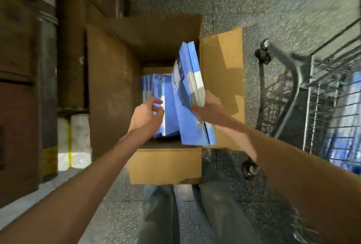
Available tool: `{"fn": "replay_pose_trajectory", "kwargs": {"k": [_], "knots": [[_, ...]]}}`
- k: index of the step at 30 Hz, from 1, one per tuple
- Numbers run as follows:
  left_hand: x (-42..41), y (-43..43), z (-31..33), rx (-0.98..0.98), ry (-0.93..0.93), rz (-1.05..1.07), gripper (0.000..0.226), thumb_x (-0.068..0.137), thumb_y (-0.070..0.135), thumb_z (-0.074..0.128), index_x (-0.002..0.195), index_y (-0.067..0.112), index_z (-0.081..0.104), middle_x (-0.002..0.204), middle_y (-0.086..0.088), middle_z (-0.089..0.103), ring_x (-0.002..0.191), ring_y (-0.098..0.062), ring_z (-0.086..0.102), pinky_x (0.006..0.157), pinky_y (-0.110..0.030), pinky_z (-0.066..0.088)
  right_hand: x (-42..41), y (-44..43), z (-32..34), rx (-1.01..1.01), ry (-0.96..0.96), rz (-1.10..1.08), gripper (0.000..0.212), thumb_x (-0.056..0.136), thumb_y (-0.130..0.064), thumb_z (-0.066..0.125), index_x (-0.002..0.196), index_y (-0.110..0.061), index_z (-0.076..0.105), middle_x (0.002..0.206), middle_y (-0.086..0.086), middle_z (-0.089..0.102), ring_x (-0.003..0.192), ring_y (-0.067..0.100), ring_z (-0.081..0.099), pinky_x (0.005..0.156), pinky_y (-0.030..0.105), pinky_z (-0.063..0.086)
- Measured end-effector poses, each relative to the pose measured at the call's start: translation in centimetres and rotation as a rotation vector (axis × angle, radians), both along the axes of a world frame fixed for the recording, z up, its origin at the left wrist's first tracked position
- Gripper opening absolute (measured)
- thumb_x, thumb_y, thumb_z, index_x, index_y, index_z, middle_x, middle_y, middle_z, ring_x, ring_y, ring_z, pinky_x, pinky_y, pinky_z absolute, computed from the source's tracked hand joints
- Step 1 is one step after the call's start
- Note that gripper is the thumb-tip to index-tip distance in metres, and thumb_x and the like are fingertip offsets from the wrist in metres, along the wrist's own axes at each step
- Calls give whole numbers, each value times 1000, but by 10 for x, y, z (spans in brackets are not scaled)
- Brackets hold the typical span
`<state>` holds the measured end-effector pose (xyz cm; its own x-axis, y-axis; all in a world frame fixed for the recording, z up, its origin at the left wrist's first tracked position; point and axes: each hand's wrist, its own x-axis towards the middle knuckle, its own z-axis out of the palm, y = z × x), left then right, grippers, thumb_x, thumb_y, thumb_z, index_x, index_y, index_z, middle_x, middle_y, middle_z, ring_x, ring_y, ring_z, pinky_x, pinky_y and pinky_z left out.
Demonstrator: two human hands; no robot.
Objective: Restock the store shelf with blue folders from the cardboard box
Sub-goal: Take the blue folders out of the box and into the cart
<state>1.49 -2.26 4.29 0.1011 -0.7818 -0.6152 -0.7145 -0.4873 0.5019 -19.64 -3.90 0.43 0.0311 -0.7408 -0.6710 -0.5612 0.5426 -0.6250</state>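
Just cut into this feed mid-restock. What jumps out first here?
The bright blue folders stand out most: a bundle tilted up out of the open cardboard box at centre, gripped by the right hand. The left hand hovers, fingers loose, by the remaining folders standing in the box. A wire shopping cart stands on the speckled floor at right.

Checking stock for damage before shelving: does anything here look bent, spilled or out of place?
Nothing stands out. The bunch of folders in the right hand leans tilted, partly out of the cardboard box, only because it is held so. The other folders stand inside the box. Motion blur would hide small dents.
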Motion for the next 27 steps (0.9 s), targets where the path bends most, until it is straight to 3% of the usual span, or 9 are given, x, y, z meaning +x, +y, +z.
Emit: {"fn": "replay_pose_trajectory", "kwargs": {"k": [3,5,8,10,16,18,21,24,27], "knots": [[-15,-10,74,-119,-78,-119,27,96,28,55,122,25,57,96,8,69,80,-20,69,75,-35,56,-20,-1,76,2,-18,101,29,89,-19,67,116,-16,57,91,-3,60,74,11,57,50,13,38],[-21,-20,116,-220,-119,-275,37,93,27,60,129,24,53,113,4,68,92,-22,68,84,-37,54,-30,-8,119,-32,-47,172,37,88,-20,69,122,-17,55,101,0,60,85,17,57,54,15,39],[-28,-26,185,-406,-222,-548,55,87,19,69,138,17,52,134,-8,58,117,-33,57,99,-42,42,-43,-4,190,-57,-58,274,49,80,-26,69,124,-14,55,110,4,59,98,23,56,69,29,42],[-31,-38,204,-522,-296,-665,62,80,17,76,138,15,53,141,-13,53,129,-37,49,104,-46,36,-45,-9,213,-56,-7,354,47,83,-20,70,127,-12,55,111,2,57,102,23,55,74,30,38],[-44,-32,298,-694,-388,-927,87,76,51,80,150,22,43,160,-12,33,152,-35,19,120,-50,15,-46,8,317,-104,44,559,51,72,-31,73,117,-14,56,110,4,63,101,23,59,86,42,50],[-49,-23,320,-699,-356,-984,86,75,58,78,148,24,47,157,-8,40,153,-33,19,121,-46,12,-47,18,348,-114,47,626,49,74,-27,73,116,-10,55,105,5,62,99,23,58,84,38,49],[-53,2,350,-669,-257,-1022,68,75,58,79,131,23,62,135,0,63,145,-29,37,116,-40,19,-51,43,389,-107,64,684,32,84,-5,69,112,-8,52,87,-5,52,84,13,51,65,23,41],[-48,33,368,-684,-288,-1083,55,85,63,68,121,23,59,116,2,66,116,-24,58,99,-37,34,-50,74,415,-124,109,703,33,85,-5,70,113,-7,53,92,-1,54,87,15,51,72,30,41],[-36,71,380,-730,-360,-1160,52,92,66,53,121,23,49,115,2,64,107,-24,59,88,-36,34,-40,112,438,-119,172,755,38,86,-9,71,119,-3,52,98,6,57,87,17,53,74,30,43]]}}
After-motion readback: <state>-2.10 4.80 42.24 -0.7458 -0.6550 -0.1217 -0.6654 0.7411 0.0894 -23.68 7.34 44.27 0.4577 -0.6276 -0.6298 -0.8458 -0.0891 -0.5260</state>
